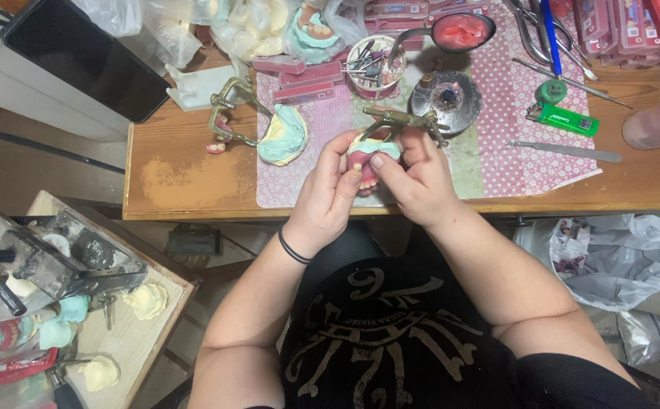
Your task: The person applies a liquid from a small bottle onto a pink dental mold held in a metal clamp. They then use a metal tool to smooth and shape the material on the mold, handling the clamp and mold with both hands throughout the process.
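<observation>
Both forearms come up from the bottom of the view and angle inward, so the hands meet at the middle, thumbs almost touching. The left hand (pixel 328 191) has a thin black band on the wrist, and its fingers are curled with the thumb (pixel 350 180) pressed forward in a pinch. The right hand (pixel 415 180) is curled too, thumb pointing left toward the other one and fingers (pixel 430 144) hooked up and over, knuckles facing the camera, wrist bent a bit.
</observation>
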